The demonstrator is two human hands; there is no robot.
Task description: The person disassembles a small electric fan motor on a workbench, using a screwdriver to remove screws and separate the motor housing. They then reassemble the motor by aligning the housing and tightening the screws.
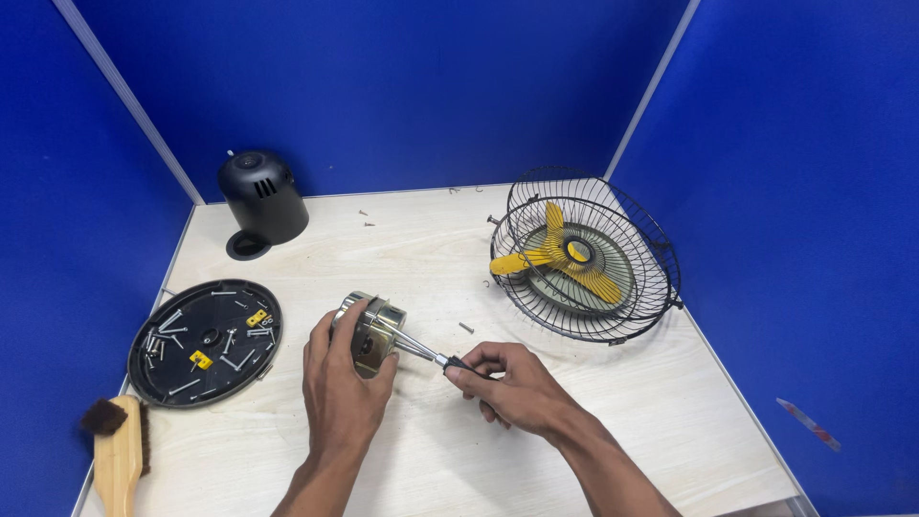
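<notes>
My left hand [340, 383] grips a small metal fan motor [375, 327] resting on the light wooden table [431, 249]. My right hand [512, 383] pinches the dark handle of a screwdriver [426, 351], whose shiny shaft points up-left into the motor's side. Both hands sit near the table's front middle, a few centimetres apart.
A round black tray [153, 373] with several screws and yellow clips lies at left. A black motor cover [261, 196] stands at the back left. Wire fan guards [627, 278] with a yellow blade [560, 257] sit at right. A wooden brush [120, 460] lies front left. Loose screws [466, 327] dot the table. Blue partitions enclose it.
</notes>
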